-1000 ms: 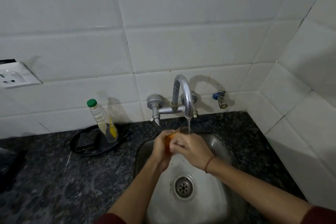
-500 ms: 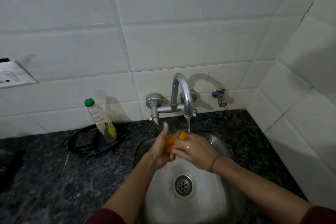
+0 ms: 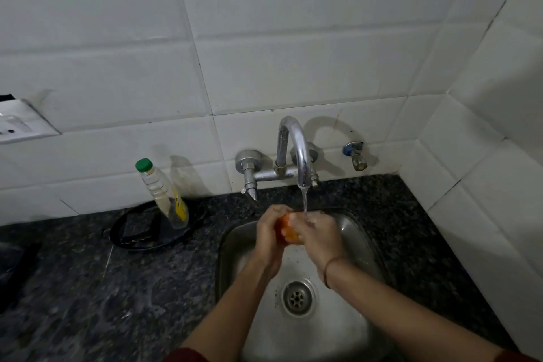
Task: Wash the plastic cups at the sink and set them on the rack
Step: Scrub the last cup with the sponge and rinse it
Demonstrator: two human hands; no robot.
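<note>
An orange plastic cup (image 3: 287, 231) is held over the steel sink (image 3: 357, 236), just below the running chrome tap (image 3: 296, 150). My left hand (image 3: 269, 236) wraps the cup from the left. My right hand (image 3: 320, 236) covers it from the right, fingers over its mouth, and the water stream lands on those fingers. Most of the cup is hidden between the two hands. No rack is in view.
A clear bottle (image 3: 163, 194) with a green cap leans on the wall left of the tap, standing in a black round tray (image 3: 132, 236). Dark granite counter (image 3: 88, 288) surrounds the sink. A wall socket (image 3: 20, 123) is at far left, a small valve (image 3: 357, 154) right of the tap.
My left thumb, which stuck up beside the cup half a second ago, has folded back around it. Both hands closed more tightly over the cup under the stream.
</note>
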